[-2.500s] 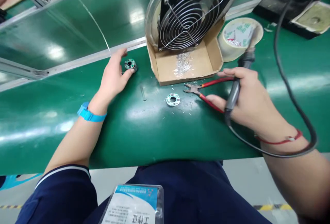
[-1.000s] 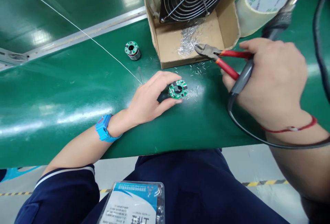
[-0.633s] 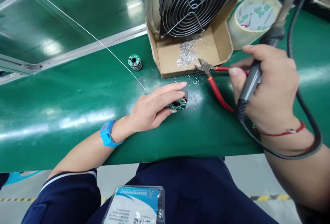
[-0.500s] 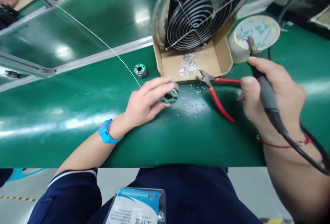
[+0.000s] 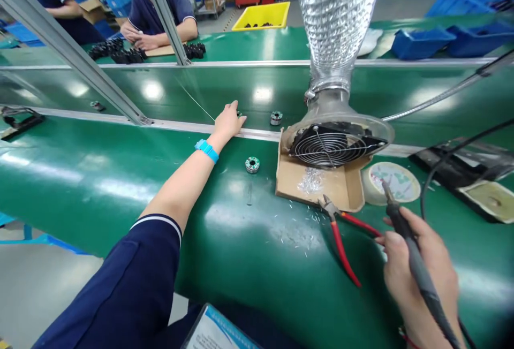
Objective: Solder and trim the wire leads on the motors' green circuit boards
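Observation:
My left hand (image 5: pixel 229 122) reaches out over the metal rail onto the far green strip, its fingers curved over a small round part (image 5: pixel 239 115) that is mostly hidden. Another round part with a green face (image 5: pixel 252 165) lies on the near green surface, and one more (image 5: pixel 276 118) sits beyond the rail. In my right hand (image 5: pixel 420 268) is a grey soldering iron (image 5: pixel 410 250), its tip over the tape roll (image 5: pixel 391 183). Red-handled cutters (image 5: pixel 339 236) lie with jaws apart at the cardboard tray's front edge.
The cardboard tray (image 5: pixel 289 182) holds metal clippings beneath a fan (image 5: pixel 327 146) with a silver duct (image 5: pixel 339 22). More clippings are scattered in front. A slanted metal post (image 5: pixel 92 65) stands at left. Two people work across the bench. A black stand (image 5: pixel 469 164) is at right.
The view has tilted up. My left hand has moved forward over the rail with the round part it had near the tray. My right hand still holds the iron.

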